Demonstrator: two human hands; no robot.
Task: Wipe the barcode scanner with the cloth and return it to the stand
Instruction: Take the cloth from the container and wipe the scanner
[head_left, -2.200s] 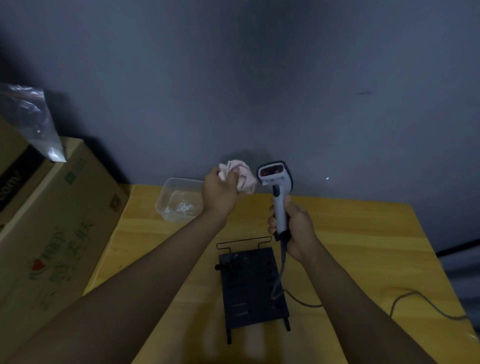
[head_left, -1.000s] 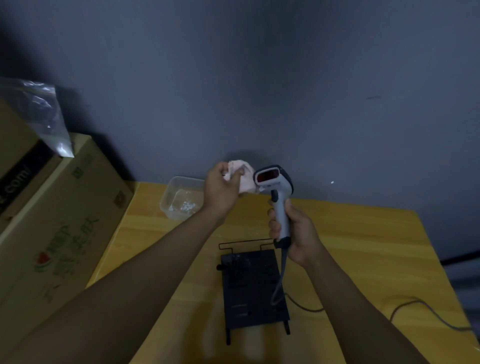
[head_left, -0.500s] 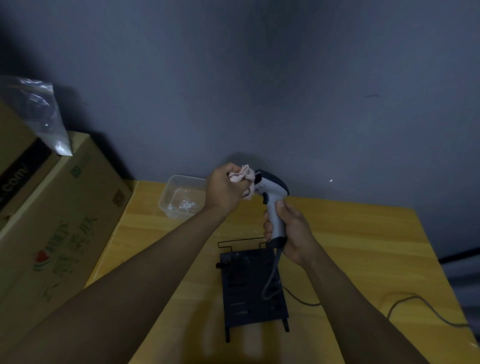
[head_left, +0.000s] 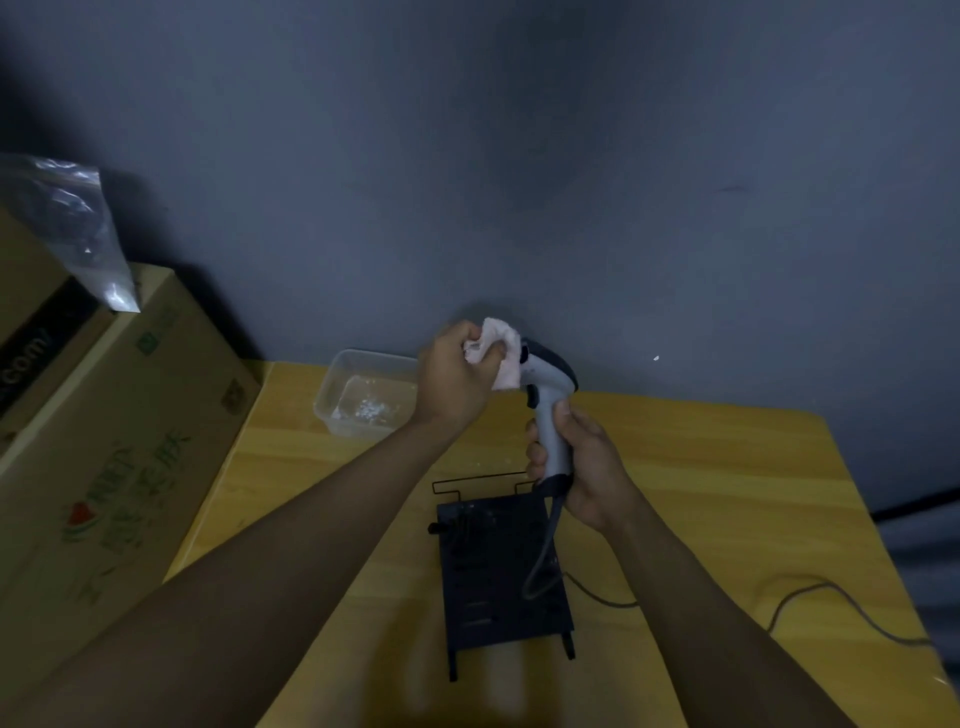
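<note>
While the right hand (head_left: 582, 467) holds the barcode scanner (head_left: 545, 400) upright by its handle, grip closed around it, the left hand (head_left: 457, 379) presses the bunched pink cloth (head_left: 501, 353) against the scanner's head. A second ago the head faced the camera with its window showing and the cloth sat just beside it; now the head is turned side-on and the cloth covers its front. Judgement: wiping is under way, window face being worked. Left grip closed on the cloth. Scanner is held above the table (head_left: 727, 467), over the far end of the black stand (head_left: 498, 571), cable (head_left: 540, 561) trailing down across it. Stand is unoccupied; the return step is not yet begun.
</note>
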